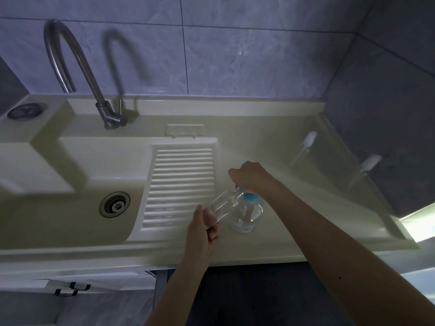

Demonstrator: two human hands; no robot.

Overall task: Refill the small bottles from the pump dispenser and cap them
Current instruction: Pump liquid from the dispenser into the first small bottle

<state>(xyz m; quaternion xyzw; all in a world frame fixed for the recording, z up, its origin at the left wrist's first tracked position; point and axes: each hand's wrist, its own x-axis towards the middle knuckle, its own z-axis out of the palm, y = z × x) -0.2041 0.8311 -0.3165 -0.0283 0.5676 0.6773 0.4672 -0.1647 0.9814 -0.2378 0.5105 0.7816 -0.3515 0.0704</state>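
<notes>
Step in hand: filling; the refill looked to be under way, and no cap was on the bottle.
Left hand (203,228): it gripped the small bottle (223,204) by its base and held it tilted, mouth up toward the blue pump head (248,196), probably so that the liquid ran straight in.
Right hand (250,177): fingers curled over the pump head from above, seemingly to press it down.
Pump dispenser (247,214): it stood upright on the counter (270,241) just right of the ribbed drainboard (181,182), touching the bottle's mouth.
Caps (309,138): two blurred white pieces lay well apart by the right wall; I could not tell surely what they were.
</notes>
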